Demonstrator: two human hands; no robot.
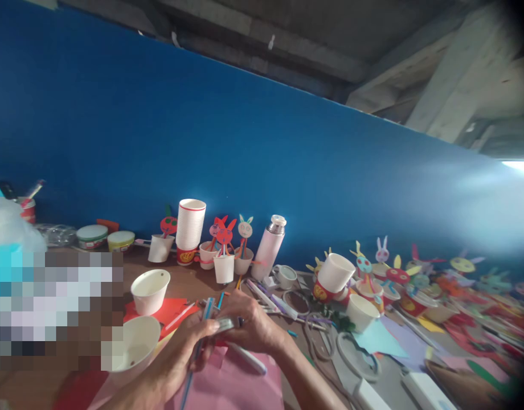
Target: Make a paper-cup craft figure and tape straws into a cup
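My left hand [192, 340] is closed around a long, thin blue strip [208, 308], which sticks up past the fingers and also shows below them. I cannot make out whether it is paper or plastic. Close against it, my right hand [250, 320] has its fingers bent round a small pale grey object [225, 326] that blur leaves unclear; the left thumb touches it too. Beneath both hands lies pink paper [228, 387], with a white pen-like stick [249, 359] on it. Two white paper cups [150, 293] stand left of my hands, near red paper [179, 310].
Along the blue wall stand a tall stack of paper cups [191, 228], rabbit-faced cup figures [226, 239] and a pink thermos [268, 250]. To the right lie cables [319, 336], pale blue paper [381, 339] and many more figures. A blurred-out patch covers the left side.
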